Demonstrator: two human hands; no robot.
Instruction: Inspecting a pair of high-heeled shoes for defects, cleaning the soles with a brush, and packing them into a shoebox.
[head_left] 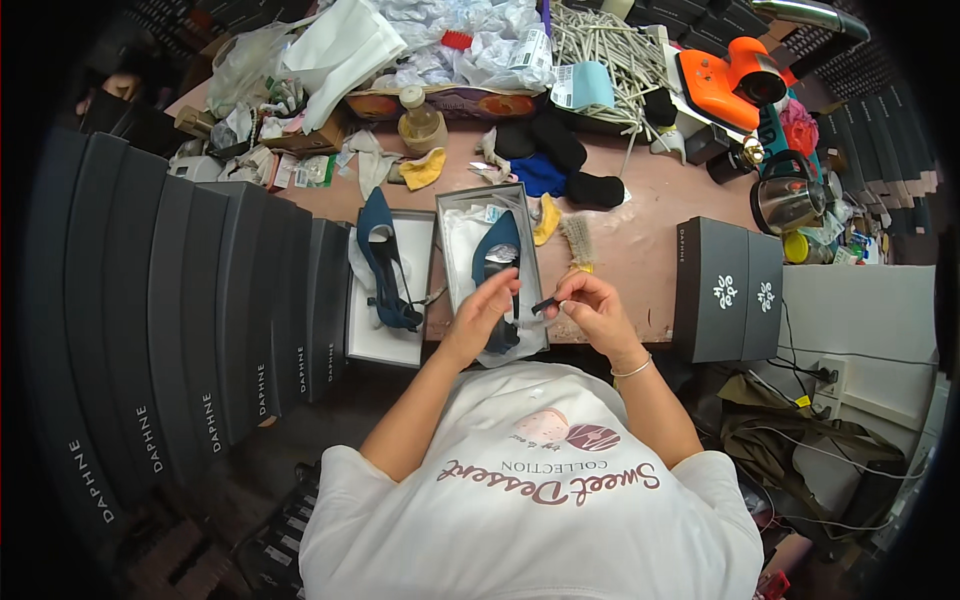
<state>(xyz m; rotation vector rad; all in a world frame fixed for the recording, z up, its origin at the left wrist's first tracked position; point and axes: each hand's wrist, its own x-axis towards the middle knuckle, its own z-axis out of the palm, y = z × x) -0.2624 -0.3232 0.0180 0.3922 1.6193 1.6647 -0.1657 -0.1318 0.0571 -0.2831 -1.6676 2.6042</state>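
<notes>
Two dark teal pointed shoes with straps lie before me. One shoe [380,262] rests over the white inside of an open tray [388,345] on the left. Its mate [492,238] is in the open shoe box [530,205] in the middle, on white tissue paper [525,343]. Above this box's near part, my left hand [482,318] has its fingers stretched out by the shoe's heel end, with nothing visible in them. My right hand [592,312], with a bracelet at the wrist, pinches a small black strip [544,305] near the box's right edge.
Dark shoe boxes [220,290] stand in a row at left; two more boxes [727,290] stand right. A brush [577,240], yellow cloth [547,220], dark pads [595,190] and glue bottle [421,122] lie beyond. An orange device [715,88] and glass kettle [788,195] are far right.
</notes>
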